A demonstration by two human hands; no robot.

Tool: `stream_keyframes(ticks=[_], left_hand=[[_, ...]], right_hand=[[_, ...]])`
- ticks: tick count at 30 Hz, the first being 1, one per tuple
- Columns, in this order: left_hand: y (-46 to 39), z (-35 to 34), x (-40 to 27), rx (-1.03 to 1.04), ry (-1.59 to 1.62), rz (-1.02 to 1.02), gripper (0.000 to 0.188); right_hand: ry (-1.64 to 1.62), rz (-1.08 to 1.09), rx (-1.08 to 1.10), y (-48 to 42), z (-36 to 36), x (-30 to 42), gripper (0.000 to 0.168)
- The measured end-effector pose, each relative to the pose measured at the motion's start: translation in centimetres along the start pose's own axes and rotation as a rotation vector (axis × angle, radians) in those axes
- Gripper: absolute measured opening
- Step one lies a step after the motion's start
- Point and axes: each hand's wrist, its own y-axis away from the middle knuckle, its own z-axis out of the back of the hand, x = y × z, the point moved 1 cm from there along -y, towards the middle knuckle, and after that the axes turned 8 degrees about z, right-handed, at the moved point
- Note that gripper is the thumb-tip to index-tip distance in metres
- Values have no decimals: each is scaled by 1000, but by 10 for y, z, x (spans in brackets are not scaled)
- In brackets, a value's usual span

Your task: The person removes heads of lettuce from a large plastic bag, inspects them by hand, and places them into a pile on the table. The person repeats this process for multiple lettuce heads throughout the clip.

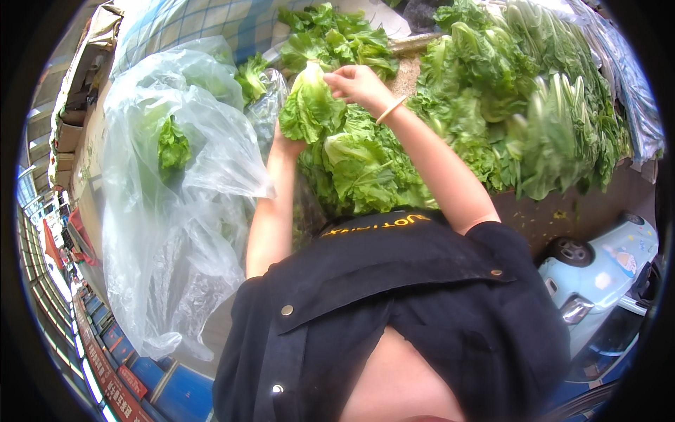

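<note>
My left hand (288, 140) holds a pale green head of lettuce (310, 103) from below, its cut base pointing away from me. Most of the left fingers are hidden behind the leaves. My right hand (359, 87), with a light bangle at the wrist, is bent at the lettuce's base. Its thumb and fingertips are close together beside the outer leaves; whether they pinch a leaf I cannot tell. More lettuce heads (364, 163) lie in a pile under my forearms. Another leafy bunch (335, 39) is beyond my hands.
A large clear plastic bag (179, 211) with some greens inside stands at left, touching my left forearm. Stacked lettuce (469, 100) and long-stemmed leafy greens (564, 126) fill the right side. A blue checked sheet (237, 26) lies behind. A light-blue car (596, 274) stands at lower right.
</note>
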Motion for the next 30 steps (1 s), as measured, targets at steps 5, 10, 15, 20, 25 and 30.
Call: stream_keyframes(ticks=[5,10,15,20,25,30], left_hand=[[4,-12,0,-35,-40,-81,41],[8,-23,-3,-3,-87,-111,41],[9,-31,-3,-59,-204,-177,44],[9,-32,-3,-9,-147,-106,43],[7,-25,4,11,-57,-2,41],[3,-5,6,24,-131,21,45]], right_hand=[[107,50,55,8,7,-4,25],[-96,-106,208,8,22,-3,22],[78,-67,119,11,26,9,17],[103,9,77,5,28,4,11],[-244,-70,11,7,36,5,13],[-394,-131,38,8,42,15,17]])
